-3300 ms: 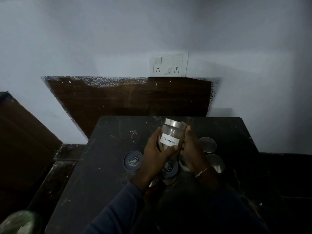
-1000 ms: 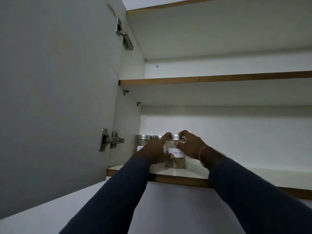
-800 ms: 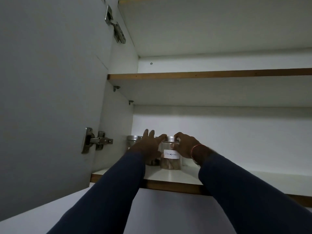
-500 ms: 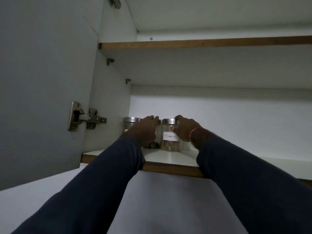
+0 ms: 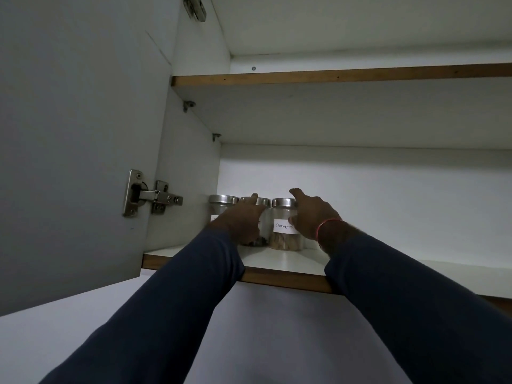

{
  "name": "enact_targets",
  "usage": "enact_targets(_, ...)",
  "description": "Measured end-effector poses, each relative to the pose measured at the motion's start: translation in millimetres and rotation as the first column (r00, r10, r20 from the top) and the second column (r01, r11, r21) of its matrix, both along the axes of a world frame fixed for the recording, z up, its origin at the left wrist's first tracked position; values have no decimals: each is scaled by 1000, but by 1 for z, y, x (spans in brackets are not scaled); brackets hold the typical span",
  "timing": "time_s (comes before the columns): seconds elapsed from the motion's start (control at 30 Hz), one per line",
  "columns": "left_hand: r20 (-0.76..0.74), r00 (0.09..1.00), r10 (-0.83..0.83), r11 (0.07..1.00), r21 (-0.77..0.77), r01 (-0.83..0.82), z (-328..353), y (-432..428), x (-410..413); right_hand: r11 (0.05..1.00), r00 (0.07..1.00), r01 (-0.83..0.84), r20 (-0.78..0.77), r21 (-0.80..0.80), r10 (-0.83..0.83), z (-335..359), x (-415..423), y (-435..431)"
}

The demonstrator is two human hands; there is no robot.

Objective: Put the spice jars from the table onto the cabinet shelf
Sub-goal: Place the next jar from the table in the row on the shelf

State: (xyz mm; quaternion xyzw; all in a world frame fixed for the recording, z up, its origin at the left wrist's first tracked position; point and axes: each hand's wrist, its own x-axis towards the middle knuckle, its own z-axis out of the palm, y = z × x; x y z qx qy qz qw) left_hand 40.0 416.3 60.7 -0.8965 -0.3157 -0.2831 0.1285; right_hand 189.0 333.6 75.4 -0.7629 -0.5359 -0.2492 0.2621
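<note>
The white open cabinet (image 5: 360, 189) fills the view, its grey door (image 5: 69, 134) swung out on the left. Two dark blue sleeves (image 5: 171, 314) reach up over the brown wooden edge of the lowest white shelf (image 5: 282, 279).

The clear glass spice jar with a steel lid and a white handwritten label (image 5: 283, 241) stands upright on that shelf, third from the left in a row of such jars. The right hand (image 5: 314, 214) lies against the jar's right side, index finger stretched straight past the lid and thumb tip at the label's end; its fingers are loose and do not clasp the jar. The left hand (image 5: 243, 221) is spread too, one finger pointing up, and lies in front of the middle steel-lidded jar (image 5: 265, 217), clear of the labelled one. A further steel-lidded jar (image 5: 223, 202) stands at the far left, by the cabinet wall.

Half a second ago both hands flanked the labelled jar at its lid; now the left hand has slid off to the left, baring more of the label.

A steel hinge (image 5: 149, 194) sits on the door, and a thin red thread (image 5: 328, 224) circles the right wrist.
</note>
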Motion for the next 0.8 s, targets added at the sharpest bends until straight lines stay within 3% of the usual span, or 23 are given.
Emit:
enact_targets(0.37,8,1000,2,1000,-2,-2,-1,0,2,988,998,-22,55,-153,30,-1,0,3)
enact_targets(0.8,35,999,-32,998,-57,34,-1,2,2,981,1000,-6,2,-192,7,-2,5,8)
